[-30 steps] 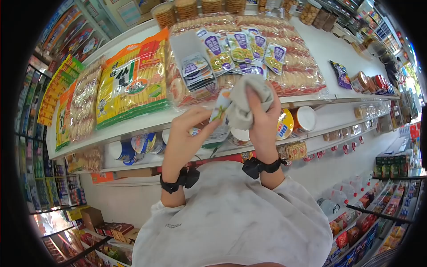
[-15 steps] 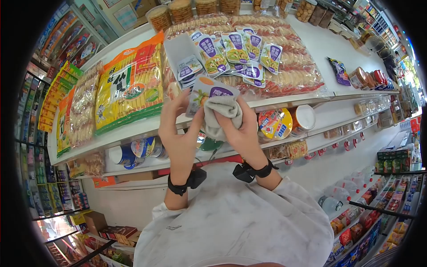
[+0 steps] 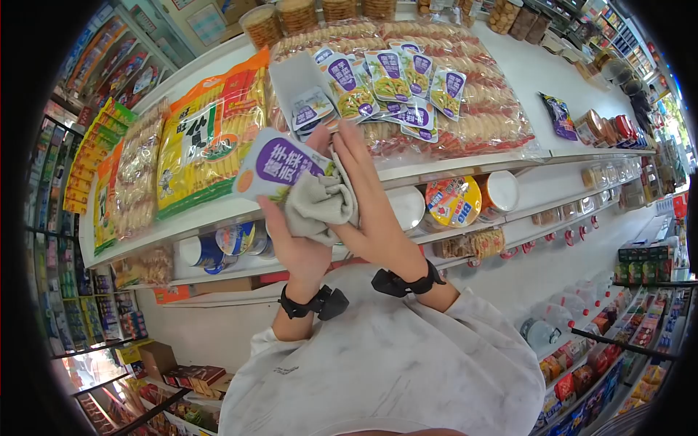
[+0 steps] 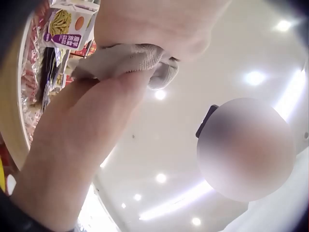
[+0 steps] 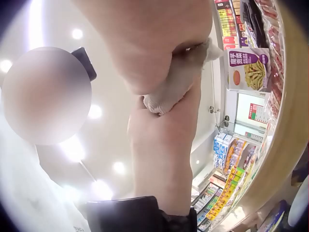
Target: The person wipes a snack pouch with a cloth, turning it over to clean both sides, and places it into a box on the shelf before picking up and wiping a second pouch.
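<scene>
The left hand holds a white and purple snack packet, its thumb at the lower edge and its fingers partly hidden behind. A grey cloth lies bunched between the palms, over the packet's right part. The right hand grips this cloth, its long fingers stretched along the far side. In the left wrist view the cloth is squeezed between both hands, near the packet. The right wrist view shows the cloth between the hands and the packet sticking out.
Similar packets and a grey tray lie on large cracker bags beyond the hands. A yellow snack bag lies at left. Tubs stand on the shelf below; jars line the back.
The packet and both hands have shifted left, and the packet has turned with its purple lettering uppermost. The right hand's fingers have straightened along the cloth, which has moved left too.
</scene>
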The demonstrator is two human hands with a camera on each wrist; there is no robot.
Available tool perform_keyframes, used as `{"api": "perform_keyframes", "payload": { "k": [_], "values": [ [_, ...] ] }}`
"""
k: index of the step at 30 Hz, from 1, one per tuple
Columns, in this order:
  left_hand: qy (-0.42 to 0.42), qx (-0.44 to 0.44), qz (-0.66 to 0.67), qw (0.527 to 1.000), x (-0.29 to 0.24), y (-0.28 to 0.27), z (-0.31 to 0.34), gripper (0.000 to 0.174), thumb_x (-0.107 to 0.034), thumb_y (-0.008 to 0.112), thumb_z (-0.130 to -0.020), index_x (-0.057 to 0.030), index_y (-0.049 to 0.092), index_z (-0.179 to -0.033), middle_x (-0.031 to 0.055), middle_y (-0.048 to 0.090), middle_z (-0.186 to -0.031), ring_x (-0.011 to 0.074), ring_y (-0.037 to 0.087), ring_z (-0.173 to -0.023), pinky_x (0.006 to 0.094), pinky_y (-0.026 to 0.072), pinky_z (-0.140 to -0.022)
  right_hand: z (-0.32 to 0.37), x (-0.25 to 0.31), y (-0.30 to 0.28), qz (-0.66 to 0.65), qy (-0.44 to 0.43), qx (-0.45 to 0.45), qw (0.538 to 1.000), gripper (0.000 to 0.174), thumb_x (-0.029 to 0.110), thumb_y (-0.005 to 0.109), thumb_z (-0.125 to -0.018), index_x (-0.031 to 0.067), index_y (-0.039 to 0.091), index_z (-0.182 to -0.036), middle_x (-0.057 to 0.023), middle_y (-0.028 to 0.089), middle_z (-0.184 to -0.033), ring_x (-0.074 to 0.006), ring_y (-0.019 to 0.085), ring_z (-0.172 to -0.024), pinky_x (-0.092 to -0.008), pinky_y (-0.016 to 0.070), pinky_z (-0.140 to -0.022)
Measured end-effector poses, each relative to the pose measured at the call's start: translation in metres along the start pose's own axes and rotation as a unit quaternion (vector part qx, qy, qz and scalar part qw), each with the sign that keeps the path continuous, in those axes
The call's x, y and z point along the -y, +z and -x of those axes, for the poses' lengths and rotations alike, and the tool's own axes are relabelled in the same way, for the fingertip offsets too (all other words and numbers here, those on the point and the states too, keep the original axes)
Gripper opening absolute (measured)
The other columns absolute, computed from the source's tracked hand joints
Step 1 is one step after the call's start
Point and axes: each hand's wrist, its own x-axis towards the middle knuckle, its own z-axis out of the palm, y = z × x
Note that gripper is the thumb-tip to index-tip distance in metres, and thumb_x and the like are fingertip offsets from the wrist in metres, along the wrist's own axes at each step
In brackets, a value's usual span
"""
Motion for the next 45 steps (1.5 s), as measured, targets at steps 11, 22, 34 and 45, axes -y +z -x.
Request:
{"api": "perform_keyframes", "payload": {
  "k": [11,22,34,45],
  "values": [
    [0.005,-0.031,-0.263,0.964,-0.008,-0.043,-0.004,0.033,-0.018,0.054,-0.103,0.0032,0.056,-0.128,0.0137,0.061,-0.122,0.016,0.057,-0.109,0.0272,0.0455,-0.088,0.024,-0.019,-0.016,-0.265,0.191,0.039,0.944,0.054,0.004,0.072,-0.083,-0.0013,0.051,-0.133,-0.0065,0.064,-0.121,-0.0131,0.059,-0.111,-0.0303,0.0486,-0.093],
    [0.096,0.039,-0.317,0.943,-0.002,-0.042,-0.008,0.025,-0.01,0.063,-0.097,0.0037,0.063,-0.119,0.0062,0.065,-0.116,0.0107,0.059,-0.099,0.0264,0.0453,-0.09,0.05,-0.062,-0.011,-0.233,0.242,-0.144,0.931,0.041,0.009,0.056,-0.097,-0.0012,0.048,-0.135,-0.0111,0.059,-0.127,-0.0157,0.056,-0.112,-0.0304,0.0449,-0.097],
    [0.014,0.021,-0.366,0.93,-0.002,-0.049,0.006,0.053,-0.015,0.069,-0.089,0.0036,0.049,-0.134,0.0097,0.058,-0.127,0.0178,0.058,-0.113,0.0329,0.0444,-0.1,0.013,-0.006,-0.021,-0.242,0.213,0.021,0.946,0.037,0.009,0.07,-0.088,-0.0014,0.058,-0.121,-0.0063,0.067,-0.11,-0.0109,0.06,-0.101,-0.0285,0.0475,-0.089],
    [-0.021,0.156,-0.246,0.956,0.018,-0.024,-0.01,0.054,0.006,0.065,-0.082,0.0034,0.052,-0.134,0.0109,0.061,-0.124,0.0145,0.059,-0.112,0.0308,0.0487,-0.096,0.027,-0.042,-0.015,-0.161,0.268,-0.229,0.922,0.041,0.014,0.069,-0.093,-0.0014,0.055,-0.128,-0.01,0.062,-0.121,-0.0132,0.057,-0.109,-0.029,0.044,-0.095]
  ]
}}
